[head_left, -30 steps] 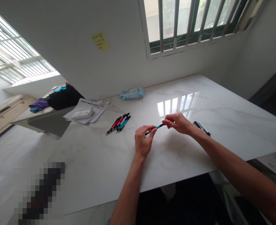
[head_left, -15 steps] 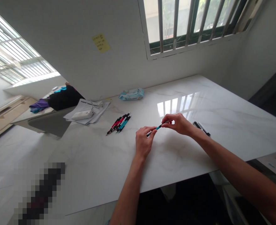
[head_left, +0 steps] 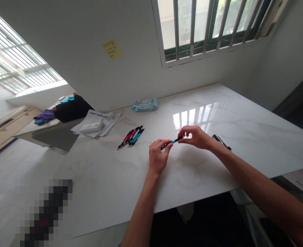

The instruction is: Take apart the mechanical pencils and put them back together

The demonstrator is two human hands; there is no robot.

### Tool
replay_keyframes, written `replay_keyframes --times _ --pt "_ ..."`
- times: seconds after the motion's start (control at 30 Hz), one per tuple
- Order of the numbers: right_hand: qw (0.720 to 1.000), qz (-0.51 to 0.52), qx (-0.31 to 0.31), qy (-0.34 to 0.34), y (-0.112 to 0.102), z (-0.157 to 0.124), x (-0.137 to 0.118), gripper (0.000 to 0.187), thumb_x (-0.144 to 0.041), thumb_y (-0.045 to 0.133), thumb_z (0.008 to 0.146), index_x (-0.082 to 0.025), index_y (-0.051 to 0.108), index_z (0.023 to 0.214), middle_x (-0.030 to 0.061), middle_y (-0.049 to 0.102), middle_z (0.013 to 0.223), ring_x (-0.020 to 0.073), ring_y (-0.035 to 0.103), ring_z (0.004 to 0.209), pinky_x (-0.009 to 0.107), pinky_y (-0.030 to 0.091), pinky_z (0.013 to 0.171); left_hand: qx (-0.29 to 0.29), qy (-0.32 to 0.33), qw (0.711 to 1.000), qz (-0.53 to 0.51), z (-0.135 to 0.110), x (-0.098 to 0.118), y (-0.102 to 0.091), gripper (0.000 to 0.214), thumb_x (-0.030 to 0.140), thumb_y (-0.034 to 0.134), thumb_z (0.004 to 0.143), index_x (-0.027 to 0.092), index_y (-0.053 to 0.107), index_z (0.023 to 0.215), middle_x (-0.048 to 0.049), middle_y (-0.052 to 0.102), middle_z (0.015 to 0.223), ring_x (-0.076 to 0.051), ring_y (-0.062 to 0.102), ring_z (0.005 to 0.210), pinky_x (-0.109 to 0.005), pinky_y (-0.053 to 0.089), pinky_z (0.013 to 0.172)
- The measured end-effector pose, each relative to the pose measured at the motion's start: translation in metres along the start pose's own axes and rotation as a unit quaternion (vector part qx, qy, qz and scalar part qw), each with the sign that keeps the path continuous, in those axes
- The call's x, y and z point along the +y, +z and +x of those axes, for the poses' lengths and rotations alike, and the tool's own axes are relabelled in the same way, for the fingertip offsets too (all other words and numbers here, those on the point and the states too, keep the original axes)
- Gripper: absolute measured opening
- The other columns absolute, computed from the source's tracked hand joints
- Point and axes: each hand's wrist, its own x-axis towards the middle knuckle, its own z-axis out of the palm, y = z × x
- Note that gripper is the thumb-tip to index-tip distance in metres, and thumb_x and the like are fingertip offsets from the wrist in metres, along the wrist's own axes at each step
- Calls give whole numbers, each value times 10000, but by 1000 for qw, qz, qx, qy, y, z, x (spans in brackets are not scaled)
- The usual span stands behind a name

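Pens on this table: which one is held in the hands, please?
The black-and-teal pen, pinched between the left hand and right hand; the bundled pens lie untouched on the table.

Daylight enters through the barred window [head_left: 208, 29] and the left louvres [head_left: 17, 51], both overexposed. Glare [head_left: 192, 116] marks the marble table [head_left: 102, 178]; soft shadow lies under the right hand [head_left: 196, 137]. Walls bow toward the frame edges. A pixelated block [head_left: 45, 212] obscures the lower left.
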Motion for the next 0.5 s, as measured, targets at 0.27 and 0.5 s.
replay_keyframes --times 0.27,0.5 --pt "997 -52 -40 33 1 1 -1 539 -608 587 975 -217 713 626 57 686 752 188 600 746 330 443 723 -2 22 999 30 0 1 2 77 304 723 928 282 786 965 -34 778 970 -226 683 932 -405 505 934" --pt "996 -10 -50 78 1 0 -2 564 -616 561 986 -199 714 638 36 666 734 155 566 672 309 418 698 -13 28 999 -15 -1 4 -1 74 272 705 930 263 753 985 -35 754 995 -222 667 993 -401 508 958"
